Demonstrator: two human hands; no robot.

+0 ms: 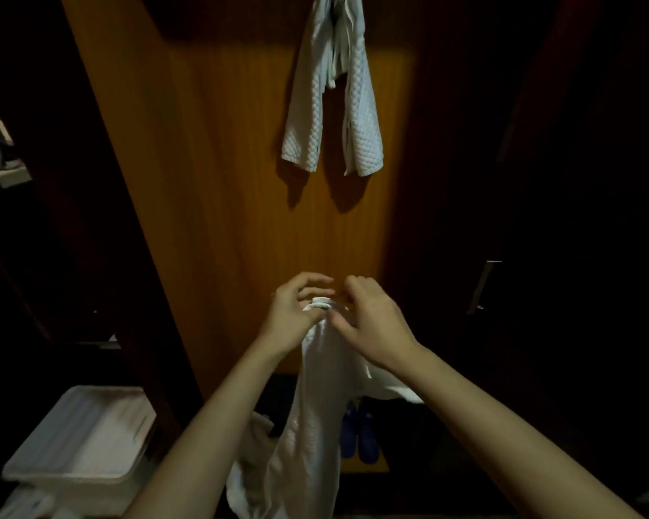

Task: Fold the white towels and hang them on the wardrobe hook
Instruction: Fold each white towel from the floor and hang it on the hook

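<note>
Hands pinch bunched top of white towel: left hand, right hand; hung towel above.

Dim wardrobe scene, lit only at its centre

Light falls from above on the orange wooden panel; left and right of it the picture sinks into near black. The hanging towel casts two soft shadows on the panel just below itself. The picture is soft and grainy, and straight lines lean outward at the edges.

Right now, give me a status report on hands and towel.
Left hand and right hand pinch white towel top. Hung towel above. Nothing blocking.
</note>
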